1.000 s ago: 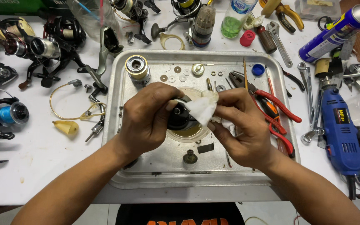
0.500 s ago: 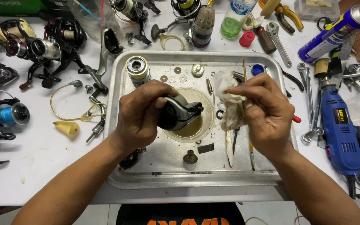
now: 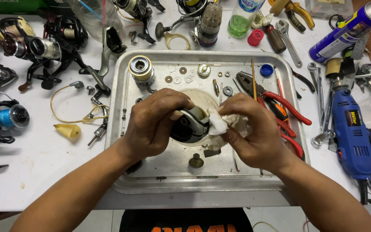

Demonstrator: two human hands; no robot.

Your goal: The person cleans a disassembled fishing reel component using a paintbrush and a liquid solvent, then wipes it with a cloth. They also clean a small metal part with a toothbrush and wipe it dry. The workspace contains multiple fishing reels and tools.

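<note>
From the head camera we see 1 scene, both hands meeting over the metal tray (image 3: pixel 123 86). Our left hand (image 3: pixel 153 124) is curled around the grey and black reel body (image 3: pixel 190 124), gripping it above the shallow round dish (image 3: pixel 205 99) at the tray's middle. Our right hand (image 3: pixel 252 133) pinches a crumpled white cloth (image 3: pixel 220 124), pressed against the reel body's right side, so the reel sits between the 2 hands. A gold spool (image 3: pixel 141 71) stands upright at the tray's far left corner. Red-handled pliers (image 3: pixel 280 105) lie just right of the right hand.
</note>
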